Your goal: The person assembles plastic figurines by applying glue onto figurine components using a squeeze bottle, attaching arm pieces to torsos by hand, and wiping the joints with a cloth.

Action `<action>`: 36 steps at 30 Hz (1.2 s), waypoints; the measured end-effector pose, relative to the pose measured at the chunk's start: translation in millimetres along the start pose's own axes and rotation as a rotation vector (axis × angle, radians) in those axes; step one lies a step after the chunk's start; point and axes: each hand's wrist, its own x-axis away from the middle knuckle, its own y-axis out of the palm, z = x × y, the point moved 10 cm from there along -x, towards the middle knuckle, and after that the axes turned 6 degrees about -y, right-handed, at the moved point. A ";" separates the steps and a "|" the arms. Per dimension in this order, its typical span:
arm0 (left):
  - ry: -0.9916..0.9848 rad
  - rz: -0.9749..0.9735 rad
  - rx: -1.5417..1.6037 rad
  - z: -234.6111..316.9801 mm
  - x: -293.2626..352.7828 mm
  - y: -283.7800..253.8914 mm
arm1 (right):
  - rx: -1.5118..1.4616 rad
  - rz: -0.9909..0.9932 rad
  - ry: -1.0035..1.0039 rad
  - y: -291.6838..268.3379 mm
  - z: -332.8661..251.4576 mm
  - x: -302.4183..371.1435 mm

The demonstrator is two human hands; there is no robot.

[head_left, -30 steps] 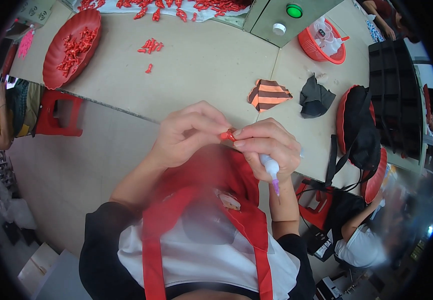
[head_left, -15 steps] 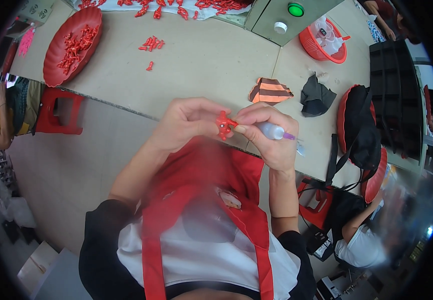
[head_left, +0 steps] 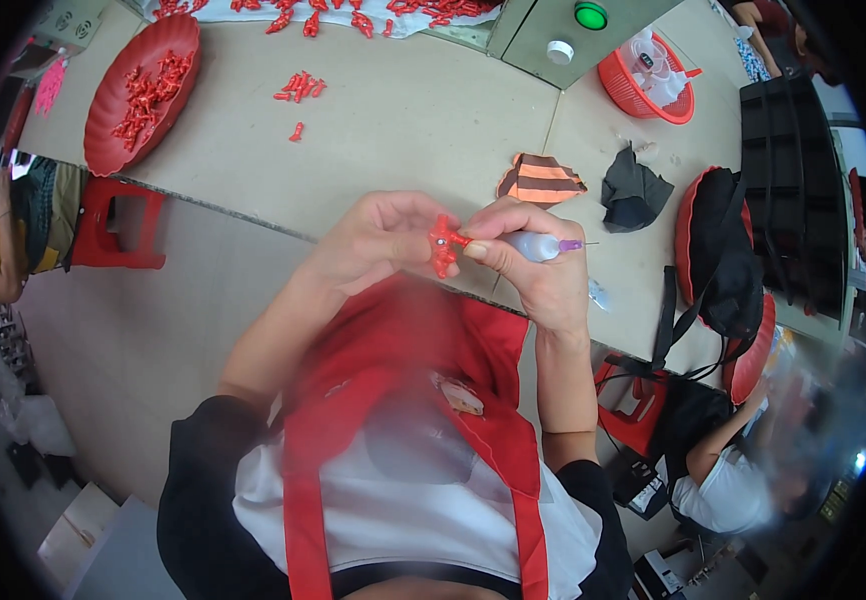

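My left hand (head_left: 378, 242) is closed on a small red plastic toy figure (head_left: 443, 245), held upright between thumb and fingers. On its right side, my right hand (head_left: 545, 290) pinches a thin red part (head_left: 464, 240) that meets the figure. Tucked in that same hand is a translucent squeeze bottle (head_left: 531, 246) with a purple needle tip (head_left: 571, 245), which points right, away from the figure. Beyond my hands, a little pile of red pieces (head_left: 301, 87) and one single red piece (head_left: 297, 132) lie on the table (head_left: 403, 130).
At the left stands a scalloped red tray (head_left: 101, 130) of red parts. A striped cloth (head_left: 541, 180) and a black cloth (head_left: 635, 190) lie to the right. Behind them are a grey control box (head_left: 578, 45) and a red basket (head_left: 643, 100). A black bag (head_left: 725, 260) sits far right.
The figure has turned slightly in my fingers. My right hand has shifted a little up and left, and the bottle's tip has swung up to nearly level.
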 end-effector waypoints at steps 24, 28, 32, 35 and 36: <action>-0.015 -0.134 0.131 -18.1 -5.2 14.4 | -0.185 0.027 0.106 -8.1 21.9 4.1; -0.038 -0.019 0.103 -14.3 -4.8 5.9 | -0.172 0.014 0.083 -7.9 16.9 5.0; 0.036 0.029 -0.003 -4.0 -1.4 6.4 | -0.146 0.042 0.079 -10.9 17.3 6.1; 0.056 0.110 -0.057 1.4 1.4 2.4 | -0.096 0.056 0.039 -10.8 10.1 4.8; 0.070 0.108 -0.052 3.6 2.1 2.5 | -0.094 0.054 0.040 -9.9 9.7 4.2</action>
